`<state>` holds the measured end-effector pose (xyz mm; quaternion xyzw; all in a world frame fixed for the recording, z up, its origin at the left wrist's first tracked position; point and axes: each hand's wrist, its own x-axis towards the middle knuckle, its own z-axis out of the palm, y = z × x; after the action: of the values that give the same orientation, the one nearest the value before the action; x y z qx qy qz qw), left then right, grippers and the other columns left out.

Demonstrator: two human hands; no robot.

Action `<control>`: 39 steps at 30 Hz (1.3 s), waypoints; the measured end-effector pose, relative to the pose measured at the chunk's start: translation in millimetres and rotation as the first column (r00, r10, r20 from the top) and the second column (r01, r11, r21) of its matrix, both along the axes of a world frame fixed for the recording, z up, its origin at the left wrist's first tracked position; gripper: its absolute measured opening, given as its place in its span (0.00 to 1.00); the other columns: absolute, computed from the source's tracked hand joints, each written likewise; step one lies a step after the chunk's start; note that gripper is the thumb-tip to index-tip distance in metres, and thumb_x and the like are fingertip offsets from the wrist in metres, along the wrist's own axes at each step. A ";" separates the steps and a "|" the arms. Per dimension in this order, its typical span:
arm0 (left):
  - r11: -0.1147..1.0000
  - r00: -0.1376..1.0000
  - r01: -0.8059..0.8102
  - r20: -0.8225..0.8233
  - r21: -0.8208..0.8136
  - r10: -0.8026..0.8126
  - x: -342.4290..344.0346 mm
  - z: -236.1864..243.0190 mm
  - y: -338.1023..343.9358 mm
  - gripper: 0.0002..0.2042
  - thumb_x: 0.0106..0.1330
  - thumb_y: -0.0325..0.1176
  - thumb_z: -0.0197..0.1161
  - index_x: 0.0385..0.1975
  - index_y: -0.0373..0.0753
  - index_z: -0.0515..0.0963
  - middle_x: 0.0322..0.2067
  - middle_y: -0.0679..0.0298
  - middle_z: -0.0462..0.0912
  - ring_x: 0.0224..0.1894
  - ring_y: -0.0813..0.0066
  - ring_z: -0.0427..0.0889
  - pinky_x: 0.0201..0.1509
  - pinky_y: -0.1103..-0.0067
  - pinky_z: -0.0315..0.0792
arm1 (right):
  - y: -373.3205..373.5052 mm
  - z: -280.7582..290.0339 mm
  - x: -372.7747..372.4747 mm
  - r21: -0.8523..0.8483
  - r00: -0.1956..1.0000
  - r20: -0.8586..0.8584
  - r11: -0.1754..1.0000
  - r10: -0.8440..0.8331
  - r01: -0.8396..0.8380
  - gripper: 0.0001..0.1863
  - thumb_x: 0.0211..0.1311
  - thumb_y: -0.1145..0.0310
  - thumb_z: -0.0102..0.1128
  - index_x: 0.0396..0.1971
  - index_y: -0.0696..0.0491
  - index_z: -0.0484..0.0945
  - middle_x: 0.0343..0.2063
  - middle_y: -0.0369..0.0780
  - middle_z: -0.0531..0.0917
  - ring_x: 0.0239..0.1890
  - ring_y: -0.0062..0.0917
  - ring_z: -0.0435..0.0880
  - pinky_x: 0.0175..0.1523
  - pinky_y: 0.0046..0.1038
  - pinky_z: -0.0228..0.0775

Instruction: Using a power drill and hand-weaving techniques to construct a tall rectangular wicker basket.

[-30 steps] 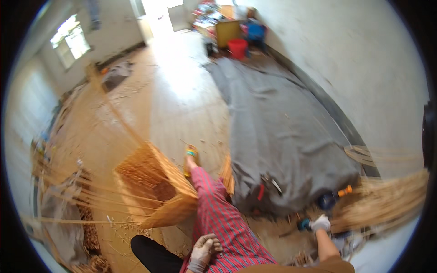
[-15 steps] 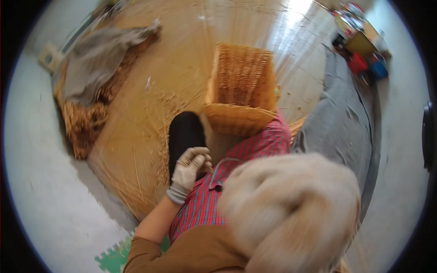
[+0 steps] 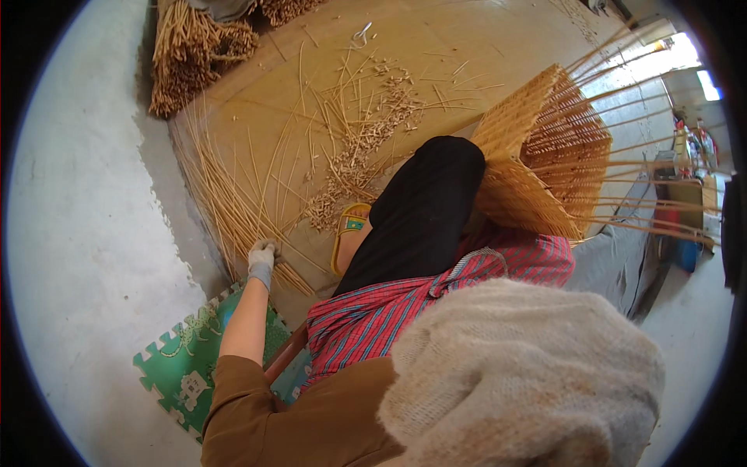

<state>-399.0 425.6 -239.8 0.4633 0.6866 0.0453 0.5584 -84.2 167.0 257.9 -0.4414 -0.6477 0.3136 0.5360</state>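
My left hand point(image 3: 263, 254), in a pale glove with a grey cuff, reaches down to the floor on the left. Its fingers look curled round the lower ends of loose wicker rods point(image 3: 226, 204), which fan out away from me along the wall; the fingertips are partly hidden. A half-woven wicker basket point(image 3: 502, 124) lies tilted against my raised knee, on its far right side. Long unwoven stakes point(image 3: 630, 162) stick out of its rim to the right. Fuzzy beige knitwear point(image 3: 529, 366) fills the lower right, and my right hand is not visible.
Short wicker offcuts point(image 3: 366, 144) are strewn across the floor ahead. Bundled rods point(image 3: 187, 58) stand by the left wall, near a small white-handled tool point(image 3: 362, 35). A green foam mat point(image 3: 179, 377) lies below my left arm. Grey cloth point(image 3: 603, 261) and assorted goods point(image 3: 689, 191) are at right.
My left hand has gone from my lap down to the rods on the floor. The view has swung left, so the basket now appears further right and turned.
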 end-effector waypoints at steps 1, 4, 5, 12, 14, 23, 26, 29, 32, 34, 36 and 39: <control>0.999 0.997 0.022 -0.069 -0.024 -0.024 -20.7 -12.7 -3.5 0.09 0.72 0.26 0.53 0.46 0.32 0.78 0.32 0.56 0.83 0.31 0.66 0.83 0.32 0.71 0.81 | 11.1 -2.1 2.3 -0.013 1.000 0.013 1.000 0.015 -0.015 0.14 0.50 0.75 0.67 0.11 0.54 0.72 0.10 0.34 0.72 0.14 0.18 0.68 0.22 0.24 0.58; 0.996 0.972 0.080 -0.217 -0.039 -0.087 -71.4 -36.2 -11.4 0.10 0.72 0.27 0.53 0.46 0.32 0.78 0.33 0.55 0.83 0.31 0.65 0.84 0.33 0.70 0.78 | 40.3 -7.3 6.8 -0.048 0.997 0.044 0.997 0.064 -0.062 0.14 0.51 0.74 0.67 0.12 0.54 0.73 0.10 0.33 0.73 0.14 0.17 0.69 0.22 0.23 0.59; 0.986 0.932 0.155 -0.321 -0.058 -0.165 -83.9 -39.0 -14.9 0.10 0.71 0.27 0.53 0.46 0.32 0.78 0.32 0.56 0.83 0.31 0.65 0.83 0.32 0.69 0.77 | 48.8 -8.8 8.2 -0.055 0.995 0.053 0.996 0.080 -0.077 0.14 0.51 0.74 0.67 0.12 0.54 0.73 0.10 0.33 0.73 0.14 0.17 0.69 0.22 0.23 0.59; 0.973 0.956 -0.107 -0.290 -0.205 0.044 -99.3 -38.2 -31.4 0.10 0.70 0.27 0.52 0.45 0.32 0.77 0.24 0.57 0.79 0.21 0.65 0.78 0.26 0.67 0.73 | 93.7 -31.7 19.4 -0.155 0.985 0.120 0.983 0.121 -0.101 0.14 0.54 0.72 0.67 0.13 0.54 0.74 0.11 0.33 0.74 0.14 0.15 0.70 0.22 0.22 0.61; 0.979 0.959 -0.024 -0.282 -0.201 -0.034 -91.1 -41.4 -34.9 0.09 0.71 0.26 0.51 0.45 0.32 0.76 0.25 0.57 0.79 0.23 0.67 0.78 0.25 0.68 0.74 | 95.2 -47.3 25.0 -0.216 0.987 0.132 0.975 0.089 -0.059 0.14 0.55 0.71 0.67 0.13 0.54 0.75 0.11 0.33 0.74 0.15 0.14 0.70 0.23 0.21 0.61; 0.952 0.962 0.222 -0.207 0.209 -0.179 -79.8 -100.0 -58.1 0.09 0.66 0.20 0.53 0.40 0.34 0.80 0.31 0.58 0.83 0.33 0.68 0.81 0.41 0.74 0.76 | 19.5 -219.1 -8.0 -0.996 0.698 0.058 0.009 -0.713 0.092 0.14 0.65 0.65 0.64 0.21 0.56 0.78 0.12 0.32 0.75 0.12 0.11 0.68 0.17 0.17 0.58; 0.980 0.964 0.141 -0.243 0.143 -0.103 -77.8 -95.4 -58.3 0.13 0.65 0.20 0.56 0.49 0.38 0.77 0.34 0.61 0.80 0.39 0.66 0.81 0.46 0.77 0.74 | -2.9 -248.4 -19.2 -0.984 0.670 0.030 0.096 -0.742 0.151 0.16 0.67 0.63 0.62 0.21 0.56 0.77 0.10 0.33 0.74 0.08 0.13 0.66 0.13 0.18 0.56; 0.939 0.916 0.099 -0.400 0.329 0.044 -62.8 -75.8 -47.6 0.14 0.64 0.22 0.57 0.48 0.43 0.78 0.44 0.54 0.77 0.44 0.58 0.80 0.48 0.71 0.75 | -4.7 -254.0 -21.3 -0.961 0.637 0.047 0.140 -0.769 0.240 0.18 0.70 0.62 0.59 0.20 0.56 0.76 0.08 0.33 0.73 0.05 0.14 0.65 0.11 0.18 0.54; 0.889 0.826 0.225 -0.562 0.398 0.042 -39.9 -56.5 -21.8 0.19 0.63 0.26 0.62 0.54 0.49 0.74 0.49 0.52 0.72 0.48 0.50 0.79 0.50 0.65 0.75 | 6.2 -250.0 -19.6 -0.960 0.658 0.109 0.093 -0.745 0.264 0.19 0.71 0.60 0.57 0.20 0.56 0.76 0.07 0.33 0.72 0.05 0.14 0.65 0.11 0.18 0.55; 0.878 0.812 0.326 -0.580 0.352 -0.069 -24.4 -50.7 -0.1 0.24 0.62 0.32 0.66 0.59 0.54 0.70 0.50 0.50 0.72 0.49 0.46 0.78 0.50 0.59 0.75 | 13.0 -246.8 -18.4 -0.966 0.668 0.130 0.059 -0.732 0.251 0.20 0.71 0.60 0.57 0.20 0.56 0.76 0.07 0.33 0.72 0.05 0.14 0.65 0.11 0.18 0.55; 0.887 0.801 0.332 -0.593 0.321 -0.085 -11.0 -51.4 17.3 0.25 0.62 0.33 0.66 0.60 0.54 0.69 0.51 0.50 0.72 0.49 0.46 0.79 0.49 0.58 0.76 | 17.1 -244.5 -17.5 -0.971 0.653 0.175 -0.021 -0.737 0.237 0.20 0.71 0.59 0.57 0.21 0.56 0.77 0.07 0.33 0.72 0.05 0.14 0.65 0.11 0.18 0.55; 0.903 0.759 0.357 -0.638 0.239 -0.131 1.1 -62.0 32.8 0.26 0.62 0.36 0.66 0.61 0.53 0.67 0.53 0.50 0.72 0.48 0.46 0.80 0.48 0.57 0.76 | 18.3 -242.5 -17.3 -0.971 0.637 0.194 -0.054 -0.746 0.232 0.20 0.70 0.59 0.59 0.22 0.57 0.79 0.09 0.33 0.74 0.07 0.13 0.67 0.13 0.17 0.58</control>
<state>-397.9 458.4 -301.8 0.6307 0.7423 -0.0601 0.2183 -101.6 185.3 15.5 -0.8002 0.0453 0.5004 0.3273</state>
